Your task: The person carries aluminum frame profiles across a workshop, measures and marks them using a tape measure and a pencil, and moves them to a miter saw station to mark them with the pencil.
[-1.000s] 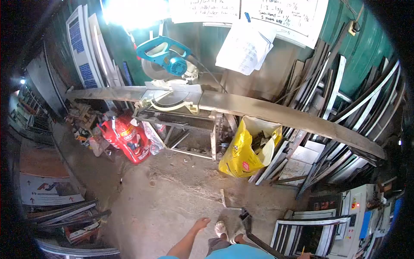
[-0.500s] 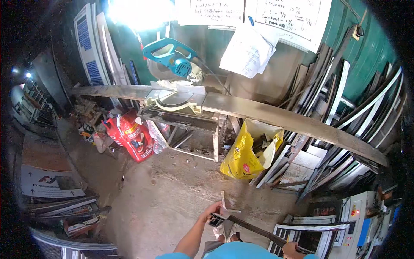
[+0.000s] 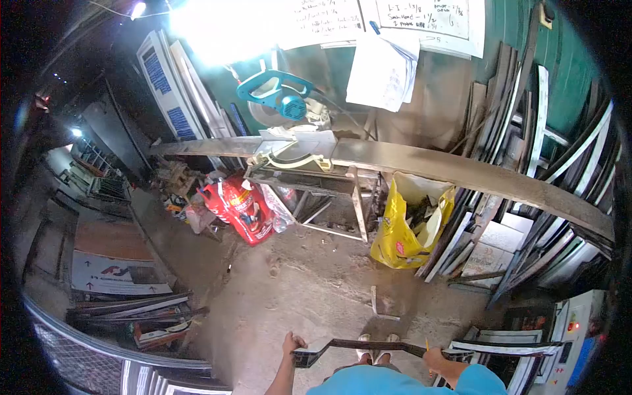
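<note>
A long dark bar, a window-frame profile by its look, lies crosswise in front of my body, its left end bent at an angle. My left hand is at that left end, fingers curled; the exact contact is hard to make out. Around the other end my right hand is closed, with a thin yellow pencil sticking up from it. Beyond the bar, a pale L-shaped strip lies on the floor.
Ahead, a teal miter saw stands on a long wooden bench. Beneath are a red bag and a yellow sack of scraps. Profiles lean at right; stacked frames lie at left. A control box stands at right.
My left hand has moved left and away from my right hand, and the bar now lies more level across my body. The view has turned slightly left.
</note>
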Available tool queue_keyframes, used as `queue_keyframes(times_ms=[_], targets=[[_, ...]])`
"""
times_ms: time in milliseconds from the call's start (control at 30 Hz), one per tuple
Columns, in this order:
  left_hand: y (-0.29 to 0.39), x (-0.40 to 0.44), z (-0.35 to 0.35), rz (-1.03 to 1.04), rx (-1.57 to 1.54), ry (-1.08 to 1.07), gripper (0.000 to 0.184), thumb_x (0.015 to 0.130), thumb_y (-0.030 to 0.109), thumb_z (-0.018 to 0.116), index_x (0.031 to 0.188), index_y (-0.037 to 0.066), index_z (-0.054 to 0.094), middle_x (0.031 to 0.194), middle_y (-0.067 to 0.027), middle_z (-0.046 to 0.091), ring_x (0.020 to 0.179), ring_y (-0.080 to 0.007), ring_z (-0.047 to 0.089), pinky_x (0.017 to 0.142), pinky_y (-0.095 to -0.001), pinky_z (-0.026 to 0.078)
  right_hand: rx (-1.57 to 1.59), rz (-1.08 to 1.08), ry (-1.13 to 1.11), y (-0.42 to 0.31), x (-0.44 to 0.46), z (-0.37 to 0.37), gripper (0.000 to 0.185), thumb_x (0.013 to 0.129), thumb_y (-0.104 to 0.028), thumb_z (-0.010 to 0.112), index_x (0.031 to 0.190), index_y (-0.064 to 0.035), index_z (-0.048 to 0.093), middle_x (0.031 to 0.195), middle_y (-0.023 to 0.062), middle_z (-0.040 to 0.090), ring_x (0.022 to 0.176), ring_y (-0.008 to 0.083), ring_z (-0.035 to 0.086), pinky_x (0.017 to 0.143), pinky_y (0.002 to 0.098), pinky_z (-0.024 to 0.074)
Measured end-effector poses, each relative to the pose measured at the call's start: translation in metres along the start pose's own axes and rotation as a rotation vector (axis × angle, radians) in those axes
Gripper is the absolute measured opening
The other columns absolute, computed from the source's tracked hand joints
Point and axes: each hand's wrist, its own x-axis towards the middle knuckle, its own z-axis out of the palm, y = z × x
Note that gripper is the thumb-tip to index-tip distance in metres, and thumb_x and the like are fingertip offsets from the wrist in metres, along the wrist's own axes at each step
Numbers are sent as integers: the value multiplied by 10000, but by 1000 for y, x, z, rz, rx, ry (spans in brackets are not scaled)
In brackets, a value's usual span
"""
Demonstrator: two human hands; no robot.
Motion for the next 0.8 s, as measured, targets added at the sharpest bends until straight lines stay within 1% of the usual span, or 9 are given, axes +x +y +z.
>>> queue_keyframes(times_ms=[100, 167, 267, 367, 467, 567, 633, 733, 800], targets=[[-23, -3, -39, 26, -14, 107, 728, 1044, 564, 275, 599, 51, 539, 551, -150, 538, 587, -343, 590, 677, -458, 515, -64, 25, -87, -10, 31, -10, 314, 872, -201, 692, 1163, -106, 761, 1133, 118, 750, 1045, 378, 709, 866, 702, 504], [-30, -6, -59, 17, -59, 154, 736, 1042, 571, 276, 625, 39, 569, 569, -161, 574, 586, -345, 600, 684, -451, 521, -94, 16, -59, -8, 25, -28, 327, 870, -198, 694, 1179, -111, 756, 1137, 121, 746, 1054, 374, 706, 869, 718, 495], [-41, -13, -65, 69, -106, 151, 765, 1039, 573, 247, 698, -3, 618, 622, -201, 628, 599, -352, 612, 690, -446, 525, -84, 39, -50, -10, 28, -38, 332, 880, -201, 684, 1193, -115, 750, 1148, 116, 741, 1068, 373, 699, 875, 730, 487], [-43, -18, -55, 23, -79, 275, 769, 1044, 568, 244, 659, 6, 601, 573, -177, 604, 589, -354, 607, 699, -469, 530, 18, 115, -28, 1, 44, -40, 313, 907, -192, 651, 1191, -101, 747, 1161, 95, 740, 1053, 374, 701, 854, 729, 494], [-41, -10, -59, 45, -91, 246, 782, 1043, 571, 221, 702, -13, 612, 577, -187, 602, 602, -358, 616, 704, -469, 534, 155, 233, -41, 4, 39, -44, 310, 900, -196, 653, 1177, -96, 750, 1171, 97, 740, 1029, 373, 707, 829, 721, 503], [-42, -6, -63, 47, -25, 202, 839, 1024, 631, 193, 805, -55, 623, 669, -249, 645, 623, -355, 640, 702, -451, 542, 201, 331, -45, 7, 34, -52, 321, 880, -207, 668, 1170, -96, 750, 1177, 106, 739, 1020, 366, 713, 822, 698, 516], [-42, -8, -64, 49, -48, 225, 875, 1015, 668, 176, 862, -66, 627, 653, -241, 641, 608, -350, 636, 682, -439, 545, 261, 399, -100, 15, 23, -57, 345, 869, -228, 677, 1181, -98, 747, 1182, 114, 738, 1029, 356, 716, 831, 678, 525], [-41, -11, -68, 17, -73, 221, 922, 1002, 712, 152, 934, -76, 627, 625, -220, 633, 588, -342, 630, 651, -418, 546, 353, 370, -120, 25, -28, -91, 365, 853, -235, 686, 1182, -91, 747, 1185, 123, 738, 1030, 345, 721, 846, 649, 537], [-40, -8, -69, 16, -64, 209, 943, 998, 726, 140, 972, -79, 629, 606, -203, 627, 580, -337, 629, 635, -410, 544, 416, 439, -77, 29, -22, -78, 389, 830, -248, 711, 1185, -93, 747, 1209, 125, 730, 1035, 350, 718, 843, 661, 534]])
